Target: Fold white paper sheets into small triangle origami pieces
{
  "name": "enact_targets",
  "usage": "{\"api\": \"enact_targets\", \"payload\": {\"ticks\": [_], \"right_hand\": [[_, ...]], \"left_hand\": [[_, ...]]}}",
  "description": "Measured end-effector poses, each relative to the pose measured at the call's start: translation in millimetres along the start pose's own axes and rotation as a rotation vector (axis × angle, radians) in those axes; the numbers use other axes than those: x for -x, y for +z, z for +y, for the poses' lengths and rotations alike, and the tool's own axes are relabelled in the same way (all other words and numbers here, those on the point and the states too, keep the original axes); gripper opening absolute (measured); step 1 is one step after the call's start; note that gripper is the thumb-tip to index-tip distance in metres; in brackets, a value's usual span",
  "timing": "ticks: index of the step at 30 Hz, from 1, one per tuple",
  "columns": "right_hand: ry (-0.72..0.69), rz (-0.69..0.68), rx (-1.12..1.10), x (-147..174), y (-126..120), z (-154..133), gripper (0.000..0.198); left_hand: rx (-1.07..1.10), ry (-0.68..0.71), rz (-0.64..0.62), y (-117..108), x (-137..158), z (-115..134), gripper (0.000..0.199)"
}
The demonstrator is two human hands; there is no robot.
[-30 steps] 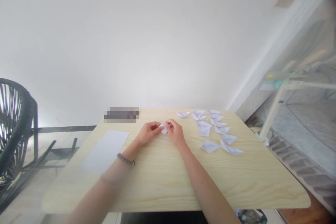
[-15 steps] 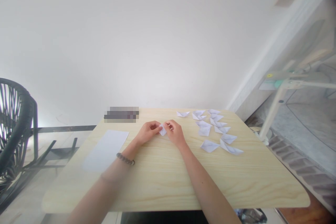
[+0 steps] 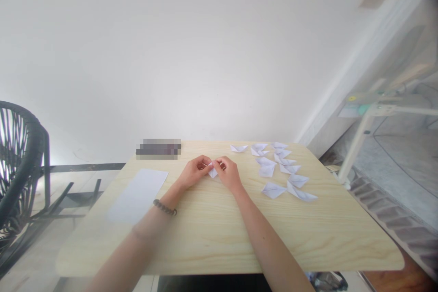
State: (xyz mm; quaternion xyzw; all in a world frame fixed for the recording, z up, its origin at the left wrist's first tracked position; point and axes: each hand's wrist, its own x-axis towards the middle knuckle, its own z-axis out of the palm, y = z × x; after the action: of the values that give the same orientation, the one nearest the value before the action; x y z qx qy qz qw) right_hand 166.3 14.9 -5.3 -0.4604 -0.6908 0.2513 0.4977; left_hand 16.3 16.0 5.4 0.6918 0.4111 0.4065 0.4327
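Between the fingers of the left hand (image 3: pixel 192 173) and right hand (image 3: pixel 228 175), a folded paper (image 3: pixel 213 173) is pinched below centre — the bench (image 3: pixel 212 232) is seen beneath, backed by a white wall (image 3: pixel 191 54); a chair (image 3: pixel 36 134) is cropped far left.

Left hand (image 3: pixel 193 173), right hand (image 3: pixel 229 174); both pinched

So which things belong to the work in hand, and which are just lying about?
In the work:
small folded paper between left hand and right hand
likely flat white paper
likely folded paper shapes

Just around:
pixelated dark item
black chair
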Motion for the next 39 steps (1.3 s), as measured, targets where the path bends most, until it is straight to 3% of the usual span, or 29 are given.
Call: {"api": "enact_targets", "payload": {"ticks": [25, 39], "right_hand": [[-0.064, 0.006, 0.123, 1.9, -0.6, -5.6, 0.017], [-0.051, 0.024, 0.173, 1.9, -1.4, -8.1, 0.022]], "left_hand": [[0.024, -0.024, 0.031, 1.6, -0.4, 3.2, 0.023], [-0.019, -0.012, 0.159, 4.2, -1.9, 5.7, 0.022]]}}
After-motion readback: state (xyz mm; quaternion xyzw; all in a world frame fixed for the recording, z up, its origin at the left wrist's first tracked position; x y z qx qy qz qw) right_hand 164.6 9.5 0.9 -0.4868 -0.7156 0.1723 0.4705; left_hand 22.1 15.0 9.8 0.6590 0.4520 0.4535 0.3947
